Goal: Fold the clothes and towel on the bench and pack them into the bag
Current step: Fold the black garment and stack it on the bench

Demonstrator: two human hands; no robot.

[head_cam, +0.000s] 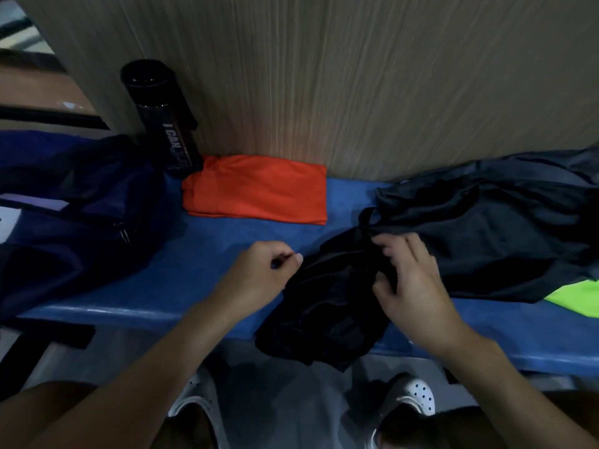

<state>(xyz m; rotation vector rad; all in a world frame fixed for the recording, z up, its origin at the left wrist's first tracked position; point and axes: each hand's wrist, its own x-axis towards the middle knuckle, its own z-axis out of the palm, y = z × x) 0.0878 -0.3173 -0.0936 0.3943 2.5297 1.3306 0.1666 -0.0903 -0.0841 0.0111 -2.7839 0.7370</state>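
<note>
Folding stage: the right hand [411, 286] grasps the crumpled black garment [324, 312] on the bench [207, 254]; the left hand [259, 270] curls at its edge, grip unclear. Next, I'd spread it flat.

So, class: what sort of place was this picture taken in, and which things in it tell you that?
Probably a gym or sports changing room: a blue bench against a wood-grain wall, a black sports bottle standing by it, and a navy bag and dark clothes lying on it.

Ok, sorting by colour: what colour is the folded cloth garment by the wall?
Plain orange-red; the folded cloth garment shows best in the head view.
</note>
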